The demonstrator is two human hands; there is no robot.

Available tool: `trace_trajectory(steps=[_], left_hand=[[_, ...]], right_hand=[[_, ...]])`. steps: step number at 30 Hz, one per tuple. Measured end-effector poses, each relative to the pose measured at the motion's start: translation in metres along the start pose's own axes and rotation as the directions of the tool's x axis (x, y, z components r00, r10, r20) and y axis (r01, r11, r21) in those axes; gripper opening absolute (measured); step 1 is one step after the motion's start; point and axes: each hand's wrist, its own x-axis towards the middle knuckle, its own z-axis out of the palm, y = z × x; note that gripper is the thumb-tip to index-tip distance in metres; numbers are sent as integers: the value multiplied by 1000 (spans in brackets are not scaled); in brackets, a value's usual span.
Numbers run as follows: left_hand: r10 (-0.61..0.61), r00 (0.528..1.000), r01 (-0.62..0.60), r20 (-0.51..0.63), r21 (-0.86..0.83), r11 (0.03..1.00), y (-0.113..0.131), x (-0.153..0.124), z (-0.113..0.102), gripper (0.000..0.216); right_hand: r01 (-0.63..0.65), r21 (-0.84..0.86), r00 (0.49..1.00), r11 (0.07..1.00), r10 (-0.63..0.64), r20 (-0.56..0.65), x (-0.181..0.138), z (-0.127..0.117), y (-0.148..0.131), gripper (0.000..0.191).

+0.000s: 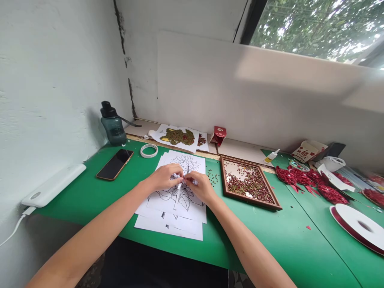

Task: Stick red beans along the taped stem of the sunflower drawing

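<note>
My left hand (pixel 167 176) and my right hand (pixel 200 185) meet above a sheet of paper (pixel 198 208) printed with flower line drawings. The fingertips of both are pinched together, almost touching. A narrow white strip (pixel 179 187) hangs down from between them over the drawing. Something thin and dark (pixel 188 169) shows just above my right fingertips; its kind is too small to make out. More printed sheets (pixel 186 234) lie underneath, sticking out toward the front edge.
Right of the papers lie loose beans (pixel 213 177) and a framed tray (pixel 223 176) of red and green beans. A tape roll (pixel 149 151), phone (pixel 115 164), bottle (pixel 114 126) and white lamp (pixel 55 185) stand left. Glue (pixel 271 156), red flowers (pixel 331 193) and a ribbon spool (pixel 361 224) lie right.
</note>
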Motion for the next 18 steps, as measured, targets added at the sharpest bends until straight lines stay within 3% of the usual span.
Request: trace_trajectory(steps=[18], left_hand=[[-2, 1000, 1, 21, 17, 1000, -1, -1, 1, 6]], right_hand=[[27, 17, 999, 999, -26, -23, -1, 0, 0, 14]])
